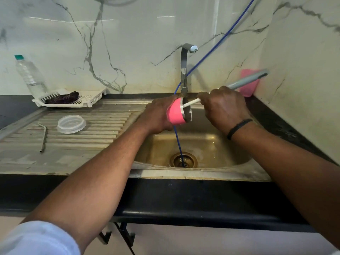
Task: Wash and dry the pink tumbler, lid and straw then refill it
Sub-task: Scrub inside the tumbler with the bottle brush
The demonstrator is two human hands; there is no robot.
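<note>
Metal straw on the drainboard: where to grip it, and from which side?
Pinch the straw mid-shaft from above. It lies flat along the drainboard ridges, bent end at the far tip, nothing touching it; the lid sits apart to its right.

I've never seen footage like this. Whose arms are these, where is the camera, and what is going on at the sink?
No robot here: a person wears a camera on the head, looking down at their own arms. The left hand grips a pink tumbler tipped sideways over the sink. The right hand holds a long-handled brush whose white end goes into the tumbler's mouth. On the ridged drainboard lie a clear lid and a bent metal straw. A water bottle leans at the back.
</note>
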